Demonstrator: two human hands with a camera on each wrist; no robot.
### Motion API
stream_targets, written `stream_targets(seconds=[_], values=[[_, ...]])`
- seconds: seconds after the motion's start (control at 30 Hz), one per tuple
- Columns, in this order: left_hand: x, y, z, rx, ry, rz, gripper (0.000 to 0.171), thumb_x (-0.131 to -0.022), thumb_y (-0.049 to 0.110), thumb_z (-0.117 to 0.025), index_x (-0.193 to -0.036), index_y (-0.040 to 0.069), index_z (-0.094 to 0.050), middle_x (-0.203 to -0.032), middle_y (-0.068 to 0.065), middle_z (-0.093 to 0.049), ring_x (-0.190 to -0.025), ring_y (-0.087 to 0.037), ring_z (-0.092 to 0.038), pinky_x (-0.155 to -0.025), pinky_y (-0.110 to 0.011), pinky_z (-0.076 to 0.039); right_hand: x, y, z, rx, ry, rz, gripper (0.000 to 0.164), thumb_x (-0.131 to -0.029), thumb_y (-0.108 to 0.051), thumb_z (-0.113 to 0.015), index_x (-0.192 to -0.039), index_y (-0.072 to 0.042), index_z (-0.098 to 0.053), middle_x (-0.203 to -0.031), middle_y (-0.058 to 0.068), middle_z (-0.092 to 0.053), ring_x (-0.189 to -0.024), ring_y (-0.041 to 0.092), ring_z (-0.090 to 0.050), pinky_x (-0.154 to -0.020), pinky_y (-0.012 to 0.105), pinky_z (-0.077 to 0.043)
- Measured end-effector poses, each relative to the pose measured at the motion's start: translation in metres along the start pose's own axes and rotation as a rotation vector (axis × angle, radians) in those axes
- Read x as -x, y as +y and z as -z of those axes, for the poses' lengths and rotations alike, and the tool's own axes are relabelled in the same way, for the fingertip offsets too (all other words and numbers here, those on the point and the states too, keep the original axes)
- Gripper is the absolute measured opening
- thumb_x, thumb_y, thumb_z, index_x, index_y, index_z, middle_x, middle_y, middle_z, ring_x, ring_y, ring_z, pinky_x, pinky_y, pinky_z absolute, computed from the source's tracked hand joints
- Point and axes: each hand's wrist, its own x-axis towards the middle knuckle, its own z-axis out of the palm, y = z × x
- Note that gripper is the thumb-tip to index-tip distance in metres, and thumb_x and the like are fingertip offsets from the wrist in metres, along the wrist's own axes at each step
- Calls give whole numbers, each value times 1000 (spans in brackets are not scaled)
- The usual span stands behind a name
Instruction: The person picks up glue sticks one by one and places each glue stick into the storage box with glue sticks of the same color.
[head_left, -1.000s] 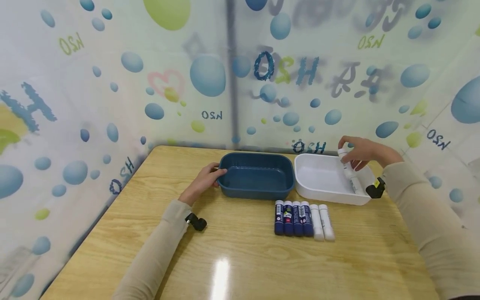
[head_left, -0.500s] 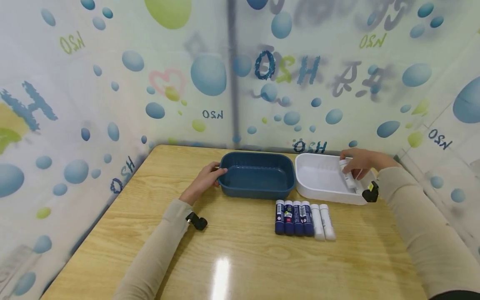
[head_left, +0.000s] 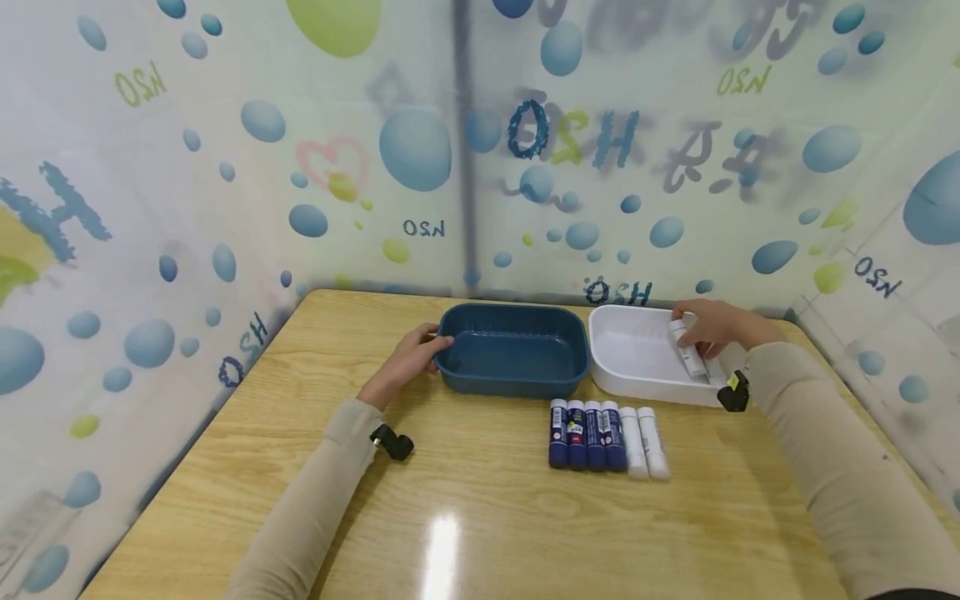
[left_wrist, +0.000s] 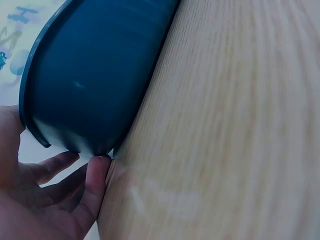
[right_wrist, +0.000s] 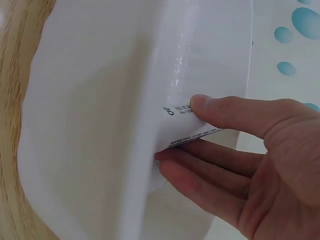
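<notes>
My left hand (head_left: 410, 354) grips the left end of a dark blue tray (head_left: 517, 387), its thumb over the rim and its fingers against the outer wall (left_wrist: 95, 85). At the back right, my right hand (head_left: 712, 325) reaches into a white tray (head_left: 645, 387). It pinches a white glue stick (head_left: 690, 357), printed with small dark text (right_wrist: 182, 110), between thumb and fingers. The stick leans with its lower end near the tray floor. Another white stick (right_wrist: 157, 175) lies close under the fingers, mostly hidden.
In front of the trays, several blue glue sticks (head_left: 587, 437) with white caps and two white ones (head_left: 643, 443) lie in a row on the wooden table (head_left: 337, 517). A patterned curtain (head_left: 420, 250) hangs behind the table.
My right hand has lowered the white glue stick into the white tray, then shifted it slightly left. My left hand keeps its place on the blue tray.
</notes>
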Motion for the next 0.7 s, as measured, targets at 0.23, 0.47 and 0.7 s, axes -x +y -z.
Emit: stream_targets(seconds=[0.23, 0.47, 0.7], values=[[2, 2, 1, -5, 1, 8, 58, -106, 39, -55, -152, 7, -45, -145, -23, -56, -72, -16, -59, -77, -29, -54, 5, 2, -2, -39, -50, 3, 56, -99, -16, -70, -143, -1, -38, -119, 26, -58, -86, 25, -68, -84, 39, -63], [2, 3, -1, -4, 19, 4, 57, -106, 38, -55, -153, 6, -45, -145, -24, -56, -72, -16, -58, -76, -28, -54, 4, 6, -2, -17, -58, 1, 52, -99, -14, -69, -140, 2, -41, -106, 20, -65, -86, 22, -65, -79, 36, -63], [2, 2, -2, -14, 28, 1, 56, -106, 36, -54, -152, 5, -45, -143, -25, -58, -70, -15, -58, -74, -27, -53, 4, 7, -4, -31, -64, -27, 50, -100, -12, -68, -140, 5, -43, -106, 20, -62, -86, 23, -65, -79, 36, -63]])
